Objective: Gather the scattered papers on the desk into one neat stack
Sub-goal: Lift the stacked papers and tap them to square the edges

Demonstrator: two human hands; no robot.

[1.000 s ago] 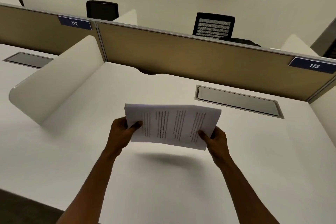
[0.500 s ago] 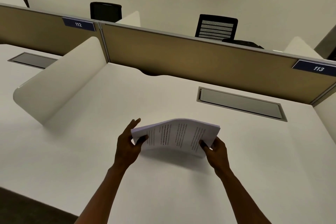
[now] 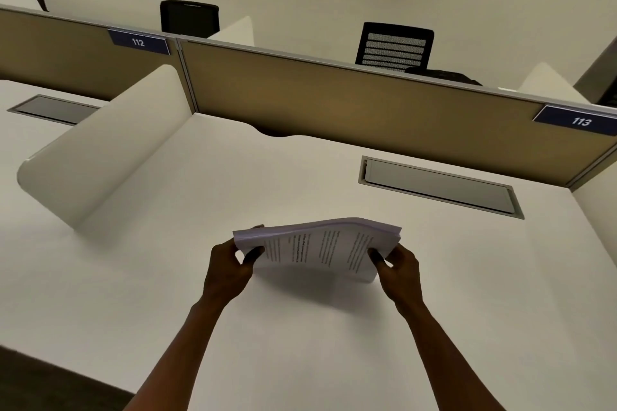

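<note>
A stack of printed white papers (image 3: 317, 248) stands on its lower long edge on the white desk (image 3: 300, 344), bowed upward in the middle. My left hand (image 3: 230, 269) grips the stack's left end, thumb on the printed face. My right hand (image 3: 400, 269) grips the right end the same way. The sheets' top edges look roughly even. No loose sheets show elsewhere on the desk.
A curved white side divider (image 3: 100, 163) rises at the left. A tan back partition (image 3: 350, 103) with labels 112 and 113 closes the far side. A grey cable hatch (image 3: 440, 188) lies in the desk at back right. Black chairs (image 3: 394, 45) stand beyond the partition.
The stack has come down from mid-air until its lower edge meets the desk. My left hand, briefly loosened, has closed on the left end again.
</note>
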